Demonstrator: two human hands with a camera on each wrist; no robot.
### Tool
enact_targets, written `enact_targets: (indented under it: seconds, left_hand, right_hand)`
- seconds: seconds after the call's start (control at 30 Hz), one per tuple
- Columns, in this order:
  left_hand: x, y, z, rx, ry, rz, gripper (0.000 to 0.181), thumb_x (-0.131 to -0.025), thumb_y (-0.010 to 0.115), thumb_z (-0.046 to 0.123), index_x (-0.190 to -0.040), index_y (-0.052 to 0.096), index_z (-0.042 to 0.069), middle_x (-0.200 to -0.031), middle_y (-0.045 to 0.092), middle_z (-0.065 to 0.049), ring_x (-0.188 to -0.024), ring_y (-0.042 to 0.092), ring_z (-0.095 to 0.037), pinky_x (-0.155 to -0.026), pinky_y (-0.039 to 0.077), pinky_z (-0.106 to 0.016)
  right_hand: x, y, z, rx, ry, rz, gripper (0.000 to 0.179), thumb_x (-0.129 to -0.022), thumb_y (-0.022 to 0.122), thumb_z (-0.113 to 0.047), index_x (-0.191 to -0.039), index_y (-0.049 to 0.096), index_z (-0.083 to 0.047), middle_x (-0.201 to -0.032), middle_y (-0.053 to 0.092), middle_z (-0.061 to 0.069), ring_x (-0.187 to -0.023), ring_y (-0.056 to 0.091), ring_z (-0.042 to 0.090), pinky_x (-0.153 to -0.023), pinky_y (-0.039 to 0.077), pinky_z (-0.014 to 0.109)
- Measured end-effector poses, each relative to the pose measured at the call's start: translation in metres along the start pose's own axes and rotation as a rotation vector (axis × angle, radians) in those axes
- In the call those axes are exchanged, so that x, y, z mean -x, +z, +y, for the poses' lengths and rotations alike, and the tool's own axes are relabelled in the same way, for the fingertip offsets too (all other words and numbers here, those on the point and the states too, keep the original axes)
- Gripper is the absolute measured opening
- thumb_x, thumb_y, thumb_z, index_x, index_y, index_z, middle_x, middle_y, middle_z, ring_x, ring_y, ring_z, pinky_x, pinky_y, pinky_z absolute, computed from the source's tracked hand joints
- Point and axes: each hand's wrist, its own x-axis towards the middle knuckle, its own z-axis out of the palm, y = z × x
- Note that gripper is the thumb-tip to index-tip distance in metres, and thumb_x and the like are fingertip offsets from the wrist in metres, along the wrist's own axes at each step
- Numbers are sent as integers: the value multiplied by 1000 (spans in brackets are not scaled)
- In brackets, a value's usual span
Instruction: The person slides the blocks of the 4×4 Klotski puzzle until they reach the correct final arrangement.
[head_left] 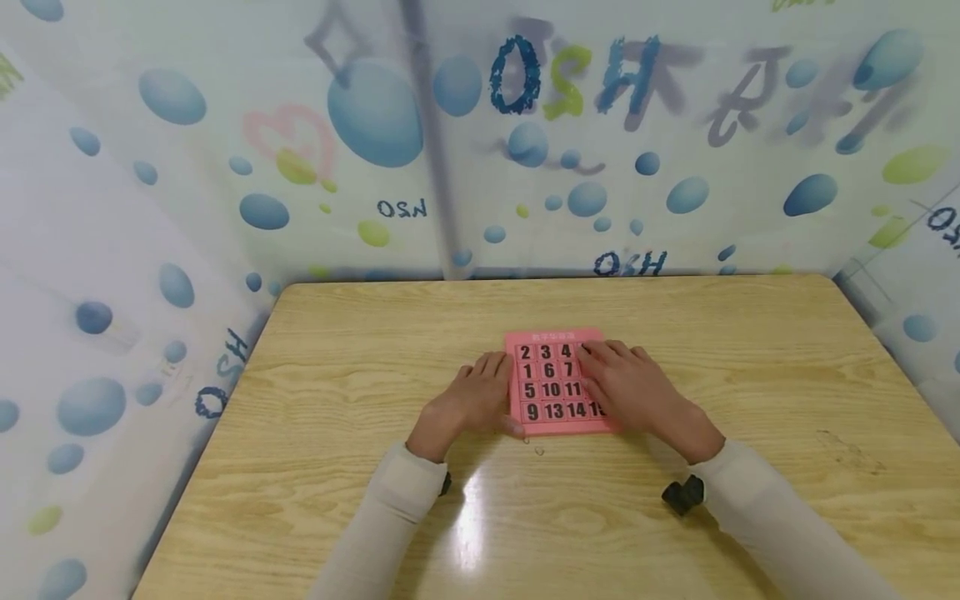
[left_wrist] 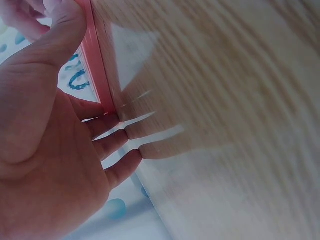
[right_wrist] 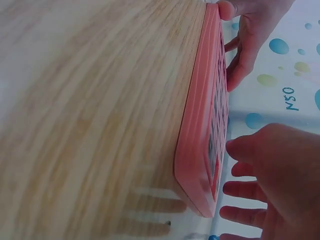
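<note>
A pink sliding number puzzle (head_left: 562,429) lies flat on the wooden table in the head view, with black-numbered tiles in a pink frame. Along its left side rests my left hand (head_left: 480,396), thumb at the near left corner. The left wrist view shows those fingers (left_wrist: 116,142) spread, their tips down at the tabletop beside the frame. My right hand (head_left: 633,387) reaches over the puzzle's right side and hides most of the rightmost column. In the right wrist view its thumb (right_wrist: 242,147) is at the tile face, while the other fingers extend loosely past the frame's edge.
The wooden table (head_left: 300,433) meets a pale wall covering (head_left: 480,192) printed with blue and green drops at the back and left. Dark straps or devices (head_left: 682,495) sit at the sleeve cuffs. Small marks show on the tabletop at right.
</note>
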Motion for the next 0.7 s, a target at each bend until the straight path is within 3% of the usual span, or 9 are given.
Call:
enact_targets:
  seconds: [0.7]
  left_hand:
    - [-3,1,1,-38,-34,-19,118,-78,72,63,-159,8,6,-164,15,-13,-152,15,-28,-120,25,-49]
  right_hand:
    - [-4,2,-1,-9,24,-19,49,-100,57,-32,-139,56,-3,-142,52,17,-129,49,39,-103,43,59]
